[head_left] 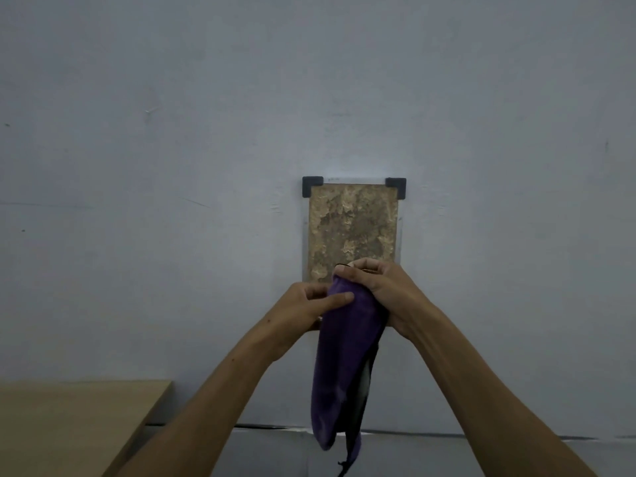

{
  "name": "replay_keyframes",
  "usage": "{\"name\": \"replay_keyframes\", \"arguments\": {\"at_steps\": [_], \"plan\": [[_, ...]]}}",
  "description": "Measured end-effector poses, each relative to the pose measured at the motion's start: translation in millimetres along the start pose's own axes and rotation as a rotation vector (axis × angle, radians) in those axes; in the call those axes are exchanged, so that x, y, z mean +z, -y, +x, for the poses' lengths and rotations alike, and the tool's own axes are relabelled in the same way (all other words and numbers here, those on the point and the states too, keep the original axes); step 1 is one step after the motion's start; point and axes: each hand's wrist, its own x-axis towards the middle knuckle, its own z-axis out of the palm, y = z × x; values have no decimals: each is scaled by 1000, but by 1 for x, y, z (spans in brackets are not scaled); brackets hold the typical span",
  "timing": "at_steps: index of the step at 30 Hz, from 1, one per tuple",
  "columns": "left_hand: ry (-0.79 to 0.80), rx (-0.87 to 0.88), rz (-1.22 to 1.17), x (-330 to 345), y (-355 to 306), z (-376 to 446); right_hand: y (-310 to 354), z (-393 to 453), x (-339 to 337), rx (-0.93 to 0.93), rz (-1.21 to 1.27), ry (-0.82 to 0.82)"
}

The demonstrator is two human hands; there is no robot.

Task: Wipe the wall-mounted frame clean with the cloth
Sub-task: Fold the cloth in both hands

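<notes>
While both forearms reach up from the bottom edge, the scene reads so, nearest first:

Tabletop (79, 418): pale wood, well below and to the left of the left hand, its far edge against the wall.

Purple cloth (339, 366): bunched at the top between the two hands, its long tail hanging straight down below them, a dark edge along its right side.

Left hand (309, 304): fingers curled, thumb laid across the upper left of the cloth, pinching it.

Right hand (375, 287): just right of the left hand, fingers wrapped round the cloth's bunched top.

Wall-mounted frame (351, 232): directly above and behind both hands, upright, a mottled brown panel with black corner clips at the top; its lower part is hidden by hands and cloth.

Wall (172, 132): plain pale grey, behind everything.
</notes>
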Motion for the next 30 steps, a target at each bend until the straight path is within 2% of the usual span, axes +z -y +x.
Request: {"name": "replay_keyframes", "arguments": {"at_steps": [2,5,9,18,24,28,30], "plan": [[-14,-2,-58,-4,-3,1,0,-3,-4,16,-56,26],[-46,0,-117,-7,-4,3,-9,-5,-14,131,-59,194],[-126,-38,-255,-15,-6,5,-30,-11,-27,168,-319,368],[-115,-104,-424,-36,2,5,-42,-9,-14,-95,-263,147],[-97,-82,-393,-40,10,2,-47,-2,-3,-62,-103,-34],[-140,-54,-337,-38,11,2,-49,-3,-4,-78,-61,-72],[-149,-33,-336,-38,9,4,-49,-5,-4,-110,-43,-36]]}}
